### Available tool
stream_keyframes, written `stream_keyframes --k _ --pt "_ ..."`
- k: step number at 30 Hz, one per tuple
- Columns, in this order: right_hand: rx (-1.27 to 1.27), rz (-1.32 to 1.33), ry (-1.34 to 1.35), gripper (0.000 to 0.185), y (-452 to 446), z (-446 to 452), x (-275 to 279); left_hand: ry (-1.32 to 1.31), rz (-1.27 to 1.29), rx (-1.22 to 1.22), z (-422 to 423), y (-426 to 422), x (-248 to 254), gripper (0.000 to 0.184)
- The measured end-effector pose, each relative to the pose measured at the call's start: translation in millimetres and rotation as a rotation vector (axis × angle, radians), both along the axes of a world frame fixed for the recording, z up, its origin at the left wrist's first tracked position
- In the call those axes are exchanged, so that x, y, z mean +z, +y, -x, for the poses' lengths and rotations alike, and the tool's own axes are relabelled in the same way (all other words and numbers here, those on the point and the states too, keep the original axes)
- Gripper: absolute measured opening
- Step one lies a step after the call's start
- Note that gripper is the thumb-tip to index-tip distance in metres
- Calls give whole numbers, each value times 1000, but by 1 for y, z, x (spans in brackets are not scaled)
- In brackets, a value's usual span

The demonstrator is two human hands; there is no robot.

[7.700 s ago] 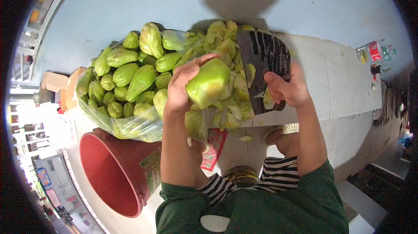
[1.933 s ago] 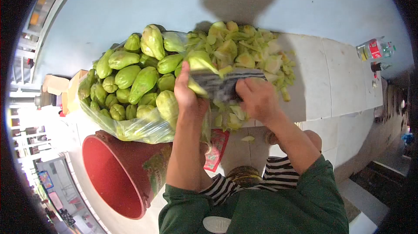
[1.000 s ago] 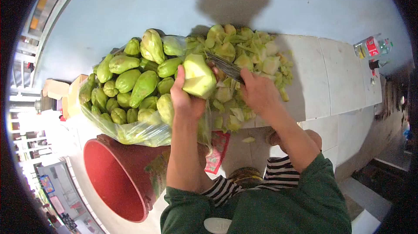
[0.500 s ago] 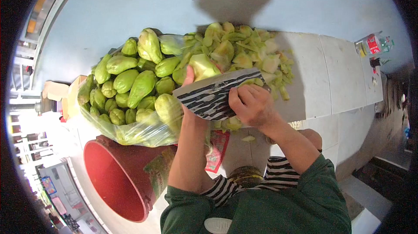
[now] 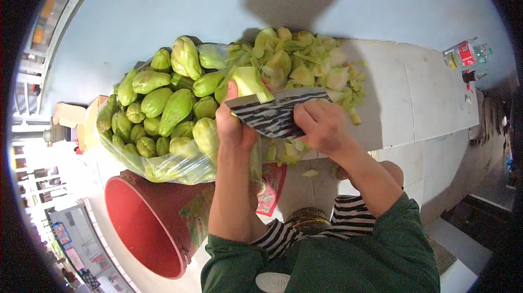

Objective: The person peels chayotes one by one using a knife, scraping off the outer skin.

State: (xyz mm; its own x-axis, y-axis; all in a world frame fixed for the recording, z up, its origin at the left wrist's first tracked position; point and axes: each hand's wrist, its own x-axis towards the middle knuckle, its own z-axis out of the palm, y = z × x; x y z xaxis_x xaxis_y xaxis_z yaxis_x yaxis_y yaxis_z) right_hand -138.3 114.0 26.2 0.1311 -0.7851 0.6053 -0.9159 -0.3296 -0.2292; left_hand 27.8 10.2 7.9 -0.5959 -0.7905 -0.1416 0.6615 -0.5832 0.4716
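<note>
My left hand [image 5: 235,121] is wrapped round a partly peeled green chayote [image 5: 248,83], with its fingers partly hidden behind the fruit and the blade. A broad knife with a black-and-white streaked blade [image 5: 272,116] is in my right hand [image 5: 321,124], its fingers closed. The blade lies across the lower side of the chayote, in front of my left palm. Left of my hands, a clear plastic bag [image 5: 174,169] holds several whole chayotes [image 5: 178,110]. Behind and right of the blade is a heap of pale green peelings and cut pieces [image 5: 305,64].
A red bucket [image 5: 163,217] lies tilted below the bag. Plastic bottles [image 5: 469,55] rest at the far right of the tiled ledge [image 5: 430,97], against the wall. A cardboard box [image 5: 93,121] is at the left, and a red printed packet [image 5: 271,189] below my hands.
Since half a second ago the knife has shifted slightly, its blade now lower on the right and showing less of its face. Earlier it was clear of the chayote, which showed a cut face.
</note>
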Motion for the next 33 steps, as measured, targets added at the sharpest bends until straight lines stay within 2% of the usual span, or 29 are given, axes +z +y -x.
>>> stream_keyframes --k 3,5,9,11,12,14,17,19,21,23,24,26,30,32,33 --pt "28 -80 -28 16 0 2 -5 -90 -48 82 -1 2 8 41" --pt "-119 -320 -128 35 -9 7 -11 -134 -64 117 1 4 12 40" --pt "-118 -411 -141 30 -4 5 -3 -154 -111 153 0 3 15 39" --pt "-80 -315 -80 18 -3 9 -4 -106 -79 89 -4 3 15 42" --pt "-81 -318 -80 18 -6 8 -3 -107 -82 89 -4 3 14 42" --pt "-303 -733 -210 19 -15 4 1 -117 -101 64 -3 2 12 44" --pt "-334 -689 -277 18 -14 7 -10 31 -6 -74 -3 -1 13 47" --pt "-297 -601 -319 18 -11 7 -8 5 24 -32 0 0 13 49" --pt "-259 -507 -385 17 -8 3 -7 -111 -116 143 -2 -1 13 49" --pt "-80 -327 -144 17 -4 5 -7 -81 -159 143 -4 -1 11 48" --pt "-81 -326 -143 17 -3 3 -8 -84 -153 147 -1 -1 11 49" --pt "13 -61 27 18 -1 -6 -12 -125 -158 137 1 -2 6 50" --pt "97 57 56 20 -1 -10 -8 -121 -254 73 10 1 5 50" --pt "139 85 12 31 0 -12 -7 -74 -224 46 8 1 -8 52" --pt "138 84 12 31 0 -12 -6 -26 -193 22 8 1 -11 54"
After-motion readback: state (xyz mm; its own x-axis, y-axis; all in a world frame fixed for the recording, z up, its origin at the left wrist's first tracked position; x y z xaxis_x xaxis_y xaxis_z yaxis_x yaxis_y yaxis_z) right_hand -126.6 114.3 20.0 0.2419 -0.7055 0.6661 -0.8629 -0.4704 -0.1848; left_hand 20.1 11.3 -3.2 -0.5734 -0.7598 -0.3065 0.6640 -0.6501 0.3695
